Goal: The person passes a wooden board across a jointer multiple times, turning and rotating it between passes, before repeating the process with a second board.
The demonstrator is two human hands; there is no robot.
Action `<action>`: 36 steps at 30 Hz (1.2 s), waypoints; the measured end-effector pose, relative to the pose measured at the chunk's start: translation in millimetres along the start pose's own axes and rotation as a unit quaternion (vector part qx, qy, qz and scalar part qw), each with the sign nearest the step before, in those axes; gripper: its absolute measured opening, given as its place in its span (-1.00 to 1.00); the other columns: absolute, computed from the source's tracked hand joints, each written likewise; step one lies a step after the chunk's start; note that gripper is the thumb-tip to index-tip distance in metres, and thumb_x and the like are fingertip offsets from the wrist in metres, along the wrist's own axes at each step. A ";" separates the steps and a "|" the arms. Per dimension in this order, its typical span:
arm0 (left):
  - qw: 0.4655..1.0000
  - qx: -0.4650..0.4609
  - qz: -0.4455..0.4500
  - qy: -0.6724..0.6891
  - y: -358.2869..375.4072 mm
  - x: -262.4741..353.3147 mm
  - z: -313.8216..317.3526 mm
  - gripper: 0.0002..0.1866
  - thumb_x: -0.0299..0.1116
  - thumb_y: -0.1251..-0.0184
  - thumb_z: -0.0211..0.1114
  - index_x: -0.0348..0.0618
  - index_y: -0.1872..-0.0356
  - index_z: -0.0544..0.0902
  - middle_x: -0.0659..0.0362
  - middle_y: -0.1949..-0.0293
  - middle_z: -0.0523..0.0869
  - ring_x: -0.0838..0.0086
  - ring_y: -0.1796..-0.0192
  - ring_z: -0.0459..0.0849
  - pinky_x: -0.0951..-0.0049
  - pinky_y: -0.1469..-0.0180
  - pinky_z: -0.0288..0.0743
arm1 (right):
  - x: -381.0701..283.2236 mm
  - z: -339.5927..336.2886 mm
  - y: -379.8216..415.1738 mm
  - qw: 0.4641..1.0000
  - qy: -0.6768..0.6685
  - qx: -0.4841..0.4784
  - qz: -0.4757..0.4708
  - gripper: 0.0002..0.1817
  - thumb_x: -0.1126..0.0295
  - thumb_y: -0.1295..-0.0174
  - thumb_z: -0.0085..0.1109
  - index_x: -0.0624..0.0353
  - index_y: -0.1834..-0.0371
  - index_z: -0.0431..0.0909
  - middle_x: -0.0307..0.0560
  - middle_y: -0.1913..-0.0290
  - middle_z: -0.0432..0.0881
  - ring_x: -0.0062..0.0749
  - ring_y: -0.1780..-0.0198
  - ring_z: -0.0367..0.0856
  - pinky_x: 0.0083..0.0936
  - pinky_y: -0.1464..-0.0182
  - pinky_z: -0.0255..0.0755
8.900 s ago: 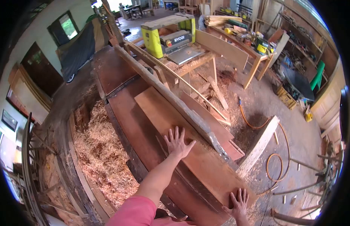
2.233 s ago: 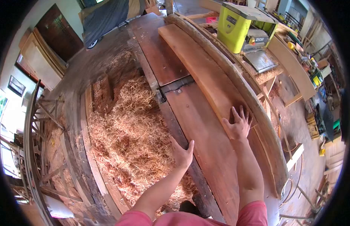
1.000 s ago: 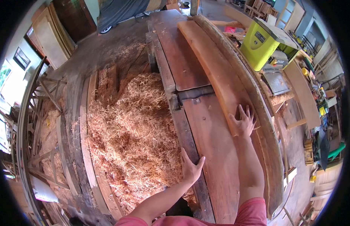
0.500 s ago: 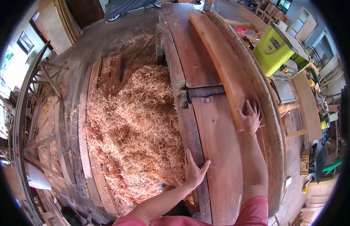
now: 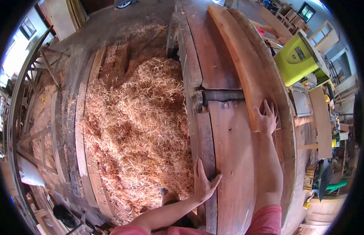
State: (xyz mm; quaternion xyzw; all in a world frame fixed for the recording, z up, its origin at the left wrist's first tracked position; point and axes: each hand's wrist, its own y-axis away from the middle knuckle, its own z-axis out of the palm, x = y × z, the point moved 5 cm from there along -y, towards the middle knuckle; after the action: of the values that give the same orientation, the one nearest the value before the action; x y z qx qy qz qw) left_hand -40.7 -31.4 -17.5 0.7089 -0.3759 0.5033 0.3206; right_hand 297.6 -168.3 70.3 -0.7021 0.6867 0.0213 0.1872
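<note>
A long brown plank (image 5: pixel 244 58) lies along the wooden bench, against a raised, rough-edged slab (image 5: pixel 274 66) on its right. My right hand (image 5: pixel 266 117) rests on the plank's near end with its fingers spread. Lower down, my left hand (image 5: pixel 205 184) touches the dark beam (image 5: pixel 207 145) at the bench's left edge, fingers apart and holding nothing. Between the two flat reddish-brown bench surfaces, a dark gap with a roller-like part (image 5: pixel 223 95) runs crosswise, beyond both hands.
A large heap of wood shavings (image 5: pixel 138 129) fills the floor left of the bench. Timber beams (image 5: pixel 82 137) and a wooden frame (image 5: pixel 50 66) stand farther left. A lime-green machine (image 5: pixel 295 58) is at the right, above a brown board (image 5: pixel 321 121).
The view has shifted, so the bench and plank appear farther right. Both hands keep about the same places on the plank and the beam.
</note>
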 end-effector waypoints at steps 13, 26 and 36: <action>1.000 -0.011 -0.024 -0.012 1.0 -3.6 -1.7 0.15 -0.05 -0.31 0.54 -0.51 -0.60 -0.04 -0.52 -0.53 0.09 -0.38 -0.58 0.15 -0.14 -0.59 0.15 | -18.1 18.9 -33.4 1.000 0.028 -0.004 -0.006 -0.10 -0.40 -0.15 0.30 -0.30 -0.55 0.48 -0.07 -0.67 0.28 -0.04 -0.66 0.20 0.01 -0.62 0.08; 0.998 -0.050 -0.023 0.013 3.5 -13.9 -0.7 0.16 -0.04 -0.29 0.57 -0.62 -0.56 -0.02 -0.55 -0.54 0.03 -0.43 -0.60 0.07 -0.16 -0.60 0.14 | -32.2 39.6 -70.2 0.999 0.031 -0.008 0.000 -0.07 -0.44 -0.12 0.27 -0.35 -0.58 0.44 -0.13 -0.69 0.26 -0.05 -0.65 0.23 0.03 -0.63 0.04; 0.995 -0.088 -0.043 0.016 5.2 -19.4 -1.1 0.17 0.01 -0.29 0.54 -0.63 -0.55 -0.02 -0.53 -0.56 -0.02 -0.41 -0.62 0.02 -0.16 -0.61 0.13 | -57.8 46.3 -93.8 1.000 0.029 -0.006 0.006 -0.09 -0.40 -0.14 0.32 -0.27 -0.55 0.48 -0.04 -0.66 0.30 -0.06 -0.65 0.23 -0.10 -0.62 0.09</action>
State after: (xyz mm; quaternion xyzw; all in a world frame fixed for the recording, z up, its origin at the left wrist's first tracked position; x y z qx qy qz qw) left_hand -49.8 -29.1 -35.2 0.6858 -0.3824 0.4651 0.4088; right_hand 396.1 -100.7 65.7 -0.6997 0.6956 0.0056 0.1629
